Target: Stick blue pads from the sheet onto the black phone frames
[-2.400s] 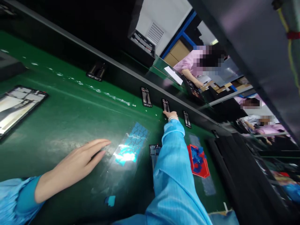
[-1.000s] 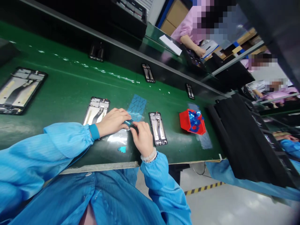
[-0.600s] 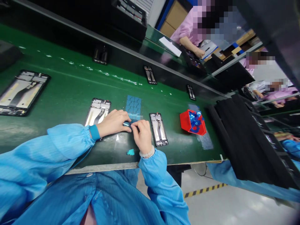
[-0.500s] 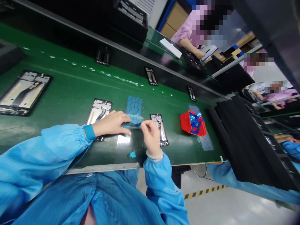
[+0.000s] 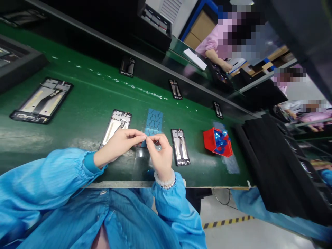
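Note:
My left hand (image 5: 120, 143) and my right hand (image 5: 160, 154) meet above the green belt (image 5: 85, 103), fingertips pinched together on a small blue sticker. Just beyond the fingers lies a clear sheet of blue stickers (image 5: 154, 122). A phone frame (image 5: 116, 124) lies left of the sheet, partly under my left hand. Another phone frame (image 5: 180, 147) lies to the right of my right hand. Both sleeves are blue, and a bead bracelet circles the right wrist.
A red bin (image 5: 217, 142) of blue film scraps stands right of the frames. A larger phone frame (image 5: 43, 100) lies far left, near a dark tray (image 5: 18, 60). Small frames (image 5: 175, 89) ride the black rail behind. People in pink work across the line.
My right hand came back from the far rail to the sticker sheet. Both hands peeled a blue sticker and now pinch it together above the sheet.

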`<action>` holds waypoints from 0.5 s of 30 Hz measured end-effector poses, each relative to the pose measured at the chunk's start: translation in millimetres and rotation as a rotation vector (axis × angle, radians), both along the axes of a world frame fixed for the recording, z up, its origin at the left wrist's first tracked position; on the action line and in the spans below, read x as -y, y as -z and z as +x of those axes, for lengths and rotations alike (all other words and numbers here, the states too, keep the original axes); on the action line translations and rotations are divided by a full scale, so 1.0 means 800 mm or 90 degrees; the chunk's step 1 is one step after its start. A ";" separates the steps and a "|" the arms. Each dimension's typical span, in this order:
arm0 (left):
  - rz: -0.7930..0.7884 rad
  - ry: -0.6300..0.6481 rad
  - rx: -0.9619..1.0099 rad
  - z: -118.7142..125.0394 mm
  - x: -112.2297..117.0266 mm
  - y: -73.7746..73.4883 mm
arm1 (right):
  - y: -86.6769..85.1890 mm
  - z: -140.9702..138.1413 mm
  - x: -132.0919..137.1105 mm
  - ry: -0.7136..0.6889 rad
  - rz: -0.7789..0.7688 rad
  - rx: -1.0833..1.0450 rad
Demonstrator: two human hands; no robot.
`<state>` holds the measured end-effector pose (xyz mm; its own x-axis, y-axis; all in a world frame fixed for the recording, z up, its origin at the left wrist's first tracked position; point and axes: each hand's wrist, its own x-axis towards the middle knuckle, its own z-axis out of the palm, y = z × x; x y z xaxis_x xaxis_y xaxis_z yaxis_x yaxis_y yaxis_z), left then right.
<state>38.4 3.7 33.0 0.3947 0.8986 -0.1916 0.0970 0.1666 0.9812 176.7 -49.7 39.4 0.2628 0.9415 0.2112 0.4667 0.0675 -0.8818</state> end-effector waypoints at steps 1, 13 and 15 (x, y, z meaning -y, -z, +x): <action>-0.018 -0.024 0.016 0.000 0.001 -0.002 | 0.001 -0.004 0.001 0.002 0.006 -0.021; -0.146 -0.075 0.177 -0.011 0.007 -0.006 | 0.017 -0.032 0.005 0.043 -0.158 -0.515; -0.151 -0.058 0.169 -0.012 0.006 -0.007 | 0.013 -0.032 0.003 0.037 -0.172 -0.539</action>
